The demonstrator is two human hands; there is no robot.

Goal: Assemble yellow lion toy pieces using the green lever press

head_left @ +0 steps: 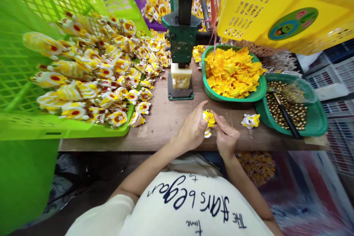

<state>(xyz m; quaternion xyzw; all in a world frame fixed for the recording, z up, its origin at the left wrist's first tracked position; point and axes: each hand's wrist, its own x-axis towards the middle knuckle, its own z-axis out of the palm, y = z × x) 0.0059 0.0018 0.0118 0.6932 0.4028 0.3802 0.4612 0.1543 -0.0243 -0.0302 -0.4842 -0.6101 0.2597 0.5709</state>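
Between both hands, just above the table's front part, is a small yellow-and-white plastic figure piece (209,118). My left hand (193,127) grips it from the left, its thumb pressed against it and the index finger pointing up. My right hand (226,134) pinches its right side with thumb and fingertips. Part of the piece is hidden by the fingers. Right of my hands, a similar yellow-and-white animal-shaped piece (250,121) lies on the table. Beyond the hands stands a green hand press (181,38) over a cream-coloured block (181,76).
A bright green basket (91,131) at left spills many yellow-white pieces (105,70). A green basket (233,99) holds yellow parts (232,73); another basket (320,118) holds gold beads (293,112) and a black-handled tool (286,114). A yellow crate (249,11) overhangs the back right.
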